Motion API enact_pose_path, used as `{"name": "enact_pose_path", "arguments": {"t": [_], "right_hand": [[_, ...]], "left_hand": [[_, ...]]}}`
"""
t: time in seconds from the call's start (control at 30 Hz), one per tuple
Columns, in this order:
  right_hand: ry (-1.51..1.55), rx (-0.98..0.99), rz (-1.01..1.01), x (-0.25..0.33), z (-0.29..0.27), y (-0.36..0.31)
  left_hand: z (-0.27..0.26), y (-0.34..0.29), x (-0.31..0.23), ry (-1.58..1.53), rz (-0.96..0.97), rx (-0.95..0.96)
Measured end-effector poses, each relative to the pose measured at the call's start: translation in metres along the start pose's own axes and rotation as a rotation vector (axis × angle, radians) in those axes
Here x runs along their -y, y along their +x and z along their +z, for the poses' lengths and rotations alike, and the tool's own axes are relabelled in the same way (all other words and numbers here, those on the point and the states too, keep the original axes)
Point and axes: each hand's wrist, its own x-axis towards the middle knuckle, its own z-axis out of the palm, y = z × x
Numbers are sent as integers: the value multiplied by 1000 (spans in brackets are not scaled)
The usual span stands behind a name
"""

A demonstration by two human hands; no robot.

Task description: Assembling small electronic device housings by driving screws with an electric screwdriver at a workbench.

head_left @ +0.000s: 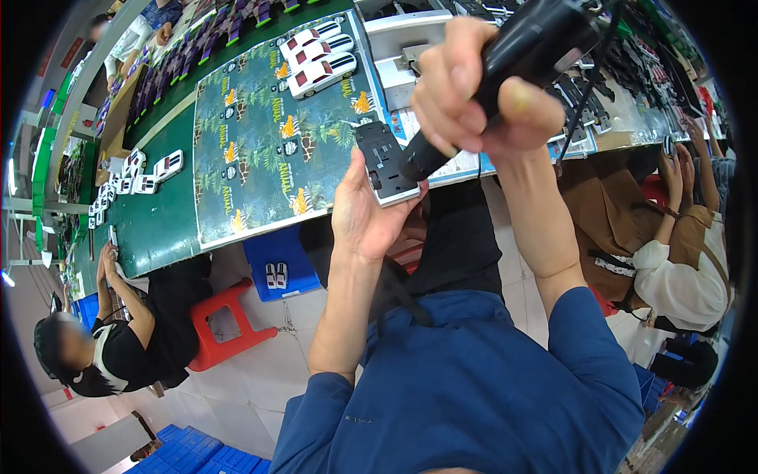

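Observation:
My left hand (365,209) grips a white toy car (381,160) turned upside down, its black underside facing up. In my right hand (489,99) is a black electric screwdriver (537,51), fingers wrapped round its body, with a cord running from its upper end. The screwdriver's lower end reaches down to the edge of the car's underside; whether its tip touches a screw is hidden. Farther off, white toy cars (320,63) with red windows stand in a row on the patterned sheet (260,150).
The green bench (158,221) carries more white cars (142,170) at left and black chassis parts (592,103) at right. A red stool (229,324) and a blue bin (280,265) stand below. Co-workers sit at left (103,347) and right (679,253).

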Motion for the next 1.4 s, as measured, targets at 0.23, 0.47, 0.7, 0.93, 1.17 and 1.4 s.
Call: {"name": "enact_pose_path", "arguments": {"t": [0.23, 0.47, 0.7, 0.93, 1.17, 1.4], "right_hand": [[-71, 96, -111, 19, -13, 9], [-106, -110, -148, 47, 2, -26], [-108, -200, -117, 33, -5, -45], [-111, -221, -51, 24, -17, -51], [-131, -244, -60, 44, -2, -65], [-164, -46, -74, 83, 2, -72]], "left_hand": [[-11, -5, -14, -87, 90, -44], [-38, -4, -116, 1386, 546, -101], [-63, -54, -261, 2719, 392, -300], [-98, -144, -343, 2977, 467, -1088], [-87, -76, -184, 2182, 1302, -341], [-11, 49, 16, 1768, 948, 5]]}}
